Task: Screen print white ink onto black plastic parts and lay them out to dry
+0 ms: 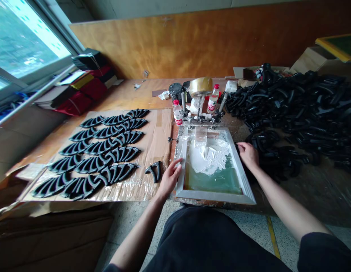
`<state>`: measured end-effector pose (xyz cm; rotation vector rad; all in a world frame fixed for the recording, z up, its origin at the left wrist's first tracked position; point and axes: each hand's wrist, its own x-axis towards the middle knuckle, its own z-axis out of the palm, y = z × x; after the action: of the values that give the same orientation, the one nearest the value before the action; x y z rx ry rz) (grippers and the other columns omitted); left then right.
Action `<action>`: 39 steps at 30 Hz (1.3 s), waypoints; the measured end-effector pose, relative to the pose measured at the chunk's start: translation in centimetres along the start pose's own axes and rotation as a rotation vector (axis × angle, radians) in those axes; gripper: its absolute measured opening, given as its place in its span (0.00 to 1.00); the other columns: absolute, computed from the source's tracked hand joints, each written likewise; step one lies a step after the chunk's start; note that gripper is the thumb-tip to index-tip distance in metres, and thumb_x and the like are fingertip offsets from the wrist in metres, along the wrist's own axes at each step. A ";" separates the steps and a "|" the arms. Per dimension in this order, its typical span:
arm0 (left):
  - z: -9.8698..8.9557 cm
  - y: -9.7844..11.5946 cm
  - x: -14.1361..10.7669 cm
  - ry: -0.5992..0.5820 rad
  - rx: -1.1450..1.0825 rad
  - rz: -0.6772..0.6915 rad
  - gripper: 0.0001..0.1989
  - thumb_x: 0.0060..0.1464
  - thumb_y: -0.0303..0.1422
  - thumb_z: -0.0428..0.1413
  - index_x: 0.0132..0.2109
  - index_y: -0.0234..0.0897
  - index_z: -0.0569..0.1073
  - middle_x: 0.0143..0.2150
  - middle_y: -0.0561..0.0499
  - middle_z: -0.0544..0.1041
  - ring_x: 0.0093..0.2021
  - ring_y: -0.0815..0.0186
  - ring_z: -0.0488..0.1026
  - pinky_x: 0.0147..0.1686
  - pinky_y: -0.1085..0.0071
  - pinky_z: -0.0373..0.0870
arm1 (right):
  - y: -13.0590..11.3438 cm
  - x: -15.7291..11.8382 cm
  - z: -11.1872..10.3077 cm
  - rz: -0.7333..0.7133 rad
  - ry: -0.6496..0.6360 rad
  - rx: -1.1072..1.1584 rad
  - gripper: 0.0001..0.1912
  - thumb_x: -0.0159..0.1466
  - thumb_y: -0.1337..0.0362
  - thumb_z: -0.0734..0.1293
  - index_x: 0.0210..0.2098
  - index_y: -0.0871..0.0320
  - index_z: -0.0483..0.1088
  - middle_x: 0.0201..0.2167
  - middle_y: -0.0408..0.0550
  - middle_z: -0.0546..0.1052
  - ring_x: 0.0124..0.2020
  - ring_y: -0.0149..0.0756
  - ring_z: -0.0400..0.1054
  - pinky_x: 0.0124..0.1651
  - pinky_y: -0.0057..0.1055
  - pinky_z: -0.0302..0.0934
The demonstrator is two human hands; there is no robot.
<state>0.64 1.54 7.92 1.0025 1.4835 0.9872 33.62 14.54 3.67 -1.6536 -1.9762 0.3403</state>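
A silkscreen frame with silver-coloured edges lies in front of me, its green mesh partly covered by thick white ink. A pale squeegee-like blade rests at the ink's far edge. My left hand is beside the frame's left edge, fingers stretched out and apart, seemingly touching it. At the frame's right edge, my right hand has its fingers curled and pinched together; whatever they hold is too small to make out. One black curved plastic part lies on the cardboard, left of my left hand.
Rows of black curved parts cover the cardboard sheet at left. A large heap of similar parts fills the right side. Behind the frame are a metal clamp, two red-capped bottles and a tape roll.
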 end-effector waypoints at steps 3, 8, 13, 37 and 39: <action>0.6 -3.5 0.9 0.004 0.128 -0.072 0.33 0.53 0.46 0.56 0.63 0.41 0.64 0.24 0.57 0.68 0.23 0.71 0.64 0.26 0.75 0.62 | -3.4 3.2 0.4 -0.128 0.121 -0.019 0.20 0.64 0.60 0.64 0.54 0.58 0.68 0.52 0.58 0.69 0.52 0.49 0.65 0.53 0.47 0.62; 0.6 -5.6 2.7 -0.003 0.271 -0.110 0.30 0.54 0.44 0.55 0.62 0.41 0.65 0.25 0.57 0.67 0.24 0.70 0.65 0.26 0.75 0.60 | -11.5 5.1 3.9 -0.370 -0.214 -0.140 0.19 0.57 0.63 0.72 0.48 0.58 0.71 0.44 0.54 0.74 0.46 0.47 0.67 0.46 0.40 0.63; 0.3 -6.6 3.0 -0.003 0.323 -0.098 0.29 0.55 0.46 0.53 0.61 0.40 0.67 0.28 0.55 0.71 0.26 0.69 0.66 0.27 0.75 0.61 | -10.8 0.1 3.5 -0.613 -0.468 -0.160 0.11 0.60 0.74 0.62 0.37 0.57 0.74 0.36 0.48 0.77 0.37 0.39 0.70 0.37 0.31 0.60; -0.5 2.7 0.8 -0.057 -0.168 -0.038 0.29 0.57 0.55 0.48 0.56 0.42 0.71 0.26 0.54 0.71 0.21 0.71 0.64 0.21 0.75 0.60 | -8.4 9.9 -1.5 -0.198 -0.088 0.082 0.23 0.64 0.55 0.66 0.57 0.50 0.67 0.39 0.47 0.78 0.33 0.36 0.70 0.37 0.33 0.63; -0.2 5.5 1.4 -0.013 -0.303 0.049 0.29 0.58 0.57 0.44 0.50 0.40 0.74 0.31 0.50 0.75 0.25 0.69 0.69 0.23 0.73 0.65 | -4.7 10.3 -2.9 -0.042 0.047 0.130 0.18 0.67 0.54 0.60 0.51 0.57 0.71 0.35 0.49 0.77 0.30 0.34 0.69 0.34 0.31 0.61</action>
<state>0.76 4.55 12.72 0.8271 1.2568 1.1972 30.27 23.04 10.92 -1.5233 -1.9097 0.4011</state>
